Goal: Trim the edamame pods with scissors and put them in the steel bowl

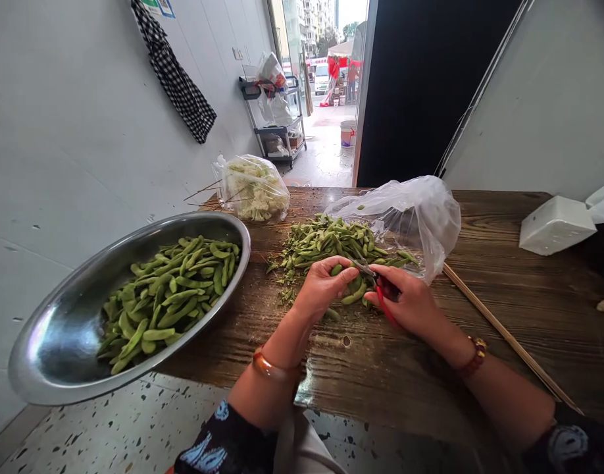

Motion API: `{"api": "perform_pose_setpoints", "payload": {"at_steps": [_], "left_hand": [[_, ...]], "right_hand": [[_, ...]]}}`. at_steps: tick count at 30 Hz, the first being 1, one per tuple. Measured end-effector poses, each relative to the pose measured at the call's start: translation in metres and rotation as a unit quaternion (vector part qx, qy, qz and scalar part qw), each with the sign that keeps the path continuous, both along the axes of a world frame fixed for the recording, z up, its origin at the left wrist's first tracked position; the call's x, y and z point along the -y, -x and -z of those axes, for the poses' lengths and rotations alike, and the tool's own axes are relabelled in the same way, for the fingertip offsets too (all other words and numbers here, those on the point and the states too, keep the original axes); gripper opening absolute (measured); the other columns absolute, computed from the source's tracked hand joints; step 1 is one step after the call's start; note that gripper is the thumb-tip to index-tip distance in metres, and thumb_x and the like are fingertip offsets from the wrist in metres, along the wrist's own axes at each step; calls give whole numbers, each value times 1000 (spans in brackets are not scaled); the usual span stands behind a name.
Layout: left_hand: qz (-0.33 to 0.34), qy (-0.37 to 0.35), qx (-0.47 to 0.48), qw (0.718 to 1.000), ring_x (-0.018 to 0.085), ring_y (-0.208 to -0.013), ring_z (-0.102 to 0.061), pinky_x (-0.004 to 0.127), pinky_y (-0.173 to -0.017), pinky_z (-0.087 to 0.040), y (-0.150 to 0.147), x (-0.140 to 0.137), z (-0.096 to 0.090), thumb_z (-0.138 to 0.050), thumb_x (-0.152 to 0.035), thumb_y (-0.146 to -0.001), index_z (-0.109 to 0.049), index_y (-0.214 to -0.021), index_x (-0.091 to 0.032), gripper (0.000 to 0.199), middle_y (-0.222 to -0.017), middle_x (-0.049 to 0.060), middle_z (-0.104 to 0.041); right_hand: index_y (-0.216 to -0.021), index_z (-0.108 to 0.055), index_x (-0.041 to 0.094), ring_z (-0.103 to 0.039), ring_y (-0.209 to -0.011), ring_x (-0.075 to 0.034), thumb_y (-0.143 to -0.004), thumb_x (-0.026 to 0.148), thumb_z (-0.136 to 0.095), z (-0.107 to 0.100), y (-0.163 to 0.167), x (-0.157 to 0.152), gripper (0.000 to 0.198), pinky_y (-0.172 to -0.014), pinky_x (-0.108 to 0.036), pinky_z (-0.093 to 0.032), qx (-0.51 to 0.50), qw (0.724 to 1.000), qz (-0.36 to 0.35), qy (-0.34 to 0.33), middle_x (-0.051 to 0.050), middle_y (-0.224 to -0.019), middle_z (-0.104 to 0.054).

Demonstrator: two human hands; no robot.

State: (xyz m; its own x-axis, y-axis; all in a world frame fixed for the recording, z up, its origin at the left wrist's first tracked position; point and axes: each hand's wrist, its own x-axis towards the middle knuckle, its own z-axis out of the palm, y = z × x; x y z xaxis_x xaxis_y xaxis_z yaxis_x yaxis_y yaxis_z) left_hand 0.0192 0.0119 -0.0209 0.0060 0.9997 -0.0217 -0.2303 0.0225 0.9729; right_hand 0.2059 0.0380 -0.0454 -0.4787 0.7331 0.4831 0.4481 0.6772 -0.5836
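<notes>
My left hand (324, 284) is closed on a green edamame pod (336, 270), pinched between thumb and fingers. Red-handled scissors (387, 304) are gripped in my right hand (409, 299), their blades pointing left at the pod's end by my left fingertips. Behind both hands lies a loose pile of edamame pods (326, 238) on the wooden table, with small trimmed bits at its left side. To the left, a large steel bowl (55, 382) holds many more pods.
A bag of cauliflower (257, 191) with thin skewers beside it sits at the back left. Behind the pile is a crumpled clear plastic bag (410, 207). Bamboo sticks (504, 332) lie along the right, and a white tissue box (556, 225) stands at the far right.
</notes>
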Motion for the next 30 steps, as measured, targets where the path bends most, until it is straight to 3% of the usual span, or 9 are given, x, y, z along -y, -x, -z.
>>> {"api": "perform_pose_setpoints", "payload": {"at_steps": [8,13,21,25,30], "left_hand": [[40,-13,-55,998,3,-45,-37,18,-45,-25,-5,3,1,-77,-39,-66,-67,-79,-13,31,-57,-4,-54],[51,3,-51,997,2,-42,-34,19,-44,-23,-8,6,3,-77,-40,-66,-65,-81,-14,33,-50,-7,-47],[65,-3,-53,997,3,-44,-33,18,-43,-25,-7,4,4,-74,-40,-70,-65,-82,-12,31,-53,-6,-46],[48,-36,-66,996,8,-62,-51,20,-60,-40,-5,1,4,-76,-36,-68,-67,-77,-12,27,-69,1,-61],[39,-39,-73,996,11,-72,-55,23,-70,-43,-4,0,3,-76,-35,-68,-69,-75,-13,25,-78,4,-66]], "right_hand": [[-121,-55,20,-61,-84,-20,-79,40,-68,0,1,1,48,-76,-34,-51,15,999,-29,-3,-6,-97,-64],[-123,-53,19,-60,-95,-23,-79,41,-69,6,1,0,52,-82,-37,-50,13,999,-27,-16,-10,-109,-63],[-119,-57,20,-60,-74,-19,-83,44,-64,9,-2,-2,44,-67,-32,-51,21,999,-26,-14,-5,-85,-64],[-120,-58,18,-59,-71,-18,-84,43,-62,6,-2,0,44,-66,-31,-51,20,999,-25,-15,-5,-82,-63],[-119,-60,17,-58,-68,-16,-85,42,-62,1,0,3,42,-66,-30,-51,11,1000,-25,-8,-5,-82,-65]]}}
